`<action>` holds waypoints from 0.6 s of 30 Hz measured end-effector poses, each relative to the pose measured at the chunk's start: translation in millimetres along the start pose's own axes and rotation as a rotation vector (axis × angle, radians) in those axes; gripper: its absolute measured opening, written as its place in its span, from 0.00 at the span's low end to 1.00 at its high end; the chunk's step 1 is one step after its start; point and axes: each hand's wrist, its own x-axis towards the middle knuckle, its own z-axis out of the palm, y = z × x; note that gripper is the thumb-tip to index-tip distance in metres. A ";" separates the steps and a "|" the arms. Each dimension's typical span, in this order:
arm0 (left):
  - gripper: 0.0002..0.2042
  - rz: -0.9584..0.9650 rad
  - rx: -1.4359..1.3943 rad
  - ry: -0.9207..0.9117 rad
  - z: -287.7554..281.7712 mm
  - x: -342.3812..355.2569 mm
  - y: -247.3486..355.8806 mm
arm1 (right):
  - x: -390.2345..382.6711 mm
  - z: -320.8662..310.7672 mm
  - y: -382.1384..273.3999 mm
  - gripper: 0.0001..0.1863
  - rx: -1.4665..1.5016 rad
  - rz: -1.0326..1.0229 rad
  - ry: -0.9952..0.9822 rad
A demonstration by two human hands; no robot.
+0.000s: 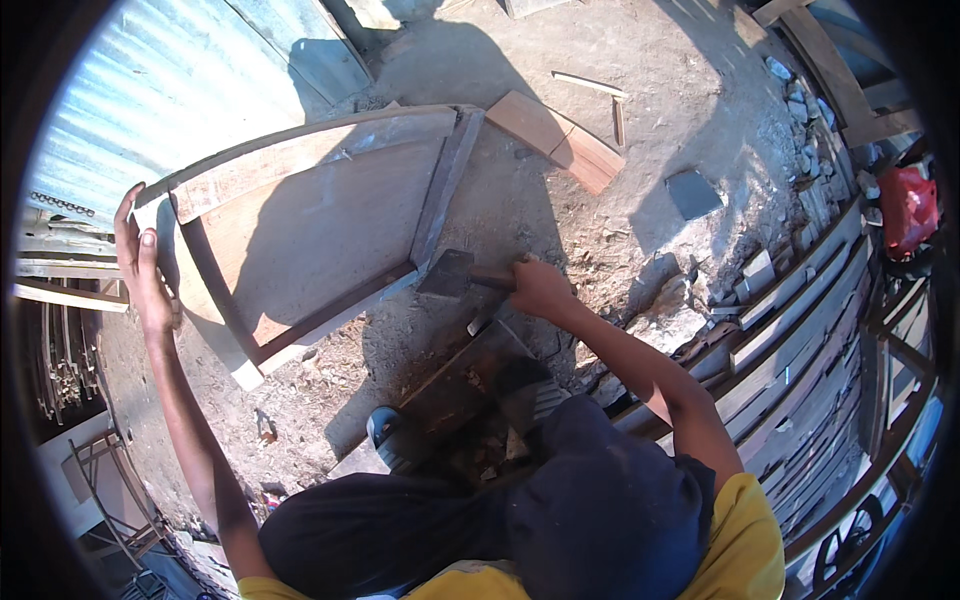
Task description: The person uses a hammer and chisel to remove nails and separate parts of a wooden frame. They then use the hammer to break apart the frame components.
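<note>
A wooden frame (325, 318) with a curved far rail and a plain panel (345, 222) inside it stands tilted ahead of me, to the left. My left hand (146, 270) grips its left upper corner, thumb and fingers along the edge. In my right hand (541, 289) is the handle of a hammer with a dark, blocky head (447, 273). That head is at the frame's lower right corner; whether it touches the wood I cannot tell. My feet are below, beside a dark wooden plank (465, 375).
Reddish boards (557, 140) and thin offcuts (590, 84) lie on the dirt beyond the frame. A dark square slab (693, 194) is farther right. Stacked planks (800, 390) and rubble (680, 320) line the right side. Corrugated sheet metal (190, 90) stands at far left.
</note>
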 end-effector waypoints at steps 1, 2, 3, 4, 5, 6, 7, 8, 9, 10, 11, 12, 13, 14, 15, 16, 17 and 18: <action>0.22 -0.118 -0.220 -0.097 -17.2 14.2 -9.5 | 1.7 3.5 0.1 0.14 0.022 -0.022 0.019; 0.20 -0.073 -0.096 -0.121 2.5 20.4 11.5 | 1.8 7.0 11.3 0.14 0.030 0.011 0.038; 0.18 -0.021 0.027 -0.144 22.7 24.8 33.3 | 0.9 9.3 22.8 0.14 0.040 0.044 0.063; 0.12 -0.076 -0.006 -0.143 22.5 28.3 30.2 | 1.8 10.9 25.4 0.14 0.057 0.061 0.090; 0.10 -0.112 -0.038 -0.149 20.5 32.0 23.3 | 3.4 9.4 24.1 0.13 0.045 0.054 0.103; 0.11 -0.120 -0.026 -0.143 21.0 34.6 18.3 | 6.6 6.2 24.0 0.13 0.033 0.049 0.117; 0.12 -0.126 -0.015 -0.137 22.2 37.9 14.8 | 8.9 3.0 24.1 0.13 0.020 0.046 0.132; 0.12 -0.157 0.011 -0.114 26.8 40.7 21.8 | 9.1 -3.6 15.1 0.13 0.025 -0.025 0.110; 0.13 -0.190 0.032 -0.091 32.3 41.6 28.3 | 5.2 -20.6 -2.6 0.14 0.027 -0.093 0.087; 0.12 -0.175 0.050 -0.088 30.7 43.2 21.2 | 3.4 -38.8 -23.8 0.14 0.032 -0.165 0.072; 0.11 -0.177 0.024 -0.096 27.4 42.3 13.7 | -2.8 -53.6 -50.4 0.15 0.057 -0.309 0.069; 0.10 -0.176 -0.004 -0.099 21.6 42.2 8.4 | -10.6 -65.4 -78.7 0.16 0.079 -0.449 0.067; 0.09 -0.114 -0.056 -0.116 22.4 42.1 8.1 | -12.2 -73.4 -99.5 0.17 0.052 -0.534 0.083; 0.08 -0.149 -0.087 -0.140 19.6 40.1 6.0 | -9.5 -72.9 -114.3 0.18 0.036 -0.633 0.093; 0.08 -0.163 -0.132 -0.127 19.0 37.7 5.7 | -5.1 -74.7 -116.9 0.17 0.023 -0.656 0.130; 0.08 -0.178 -0.175 -0.114 17.6 34.3 4.4 | 4.2 -78.3 -117.6 0.17 0.010 -0.682 0.166; 0.08 -0.194 -0.208 -0.094 12.6 31.3 2.7 | 17.6 -82.3 -118.9 0.17 0.001 -0.718 0.201; 0.09 -0.201 -0.217 -0.081 10.0 27.1 1.8 | 37.4 -82.7 -94.9 0.15 0.007 -0.521 0.203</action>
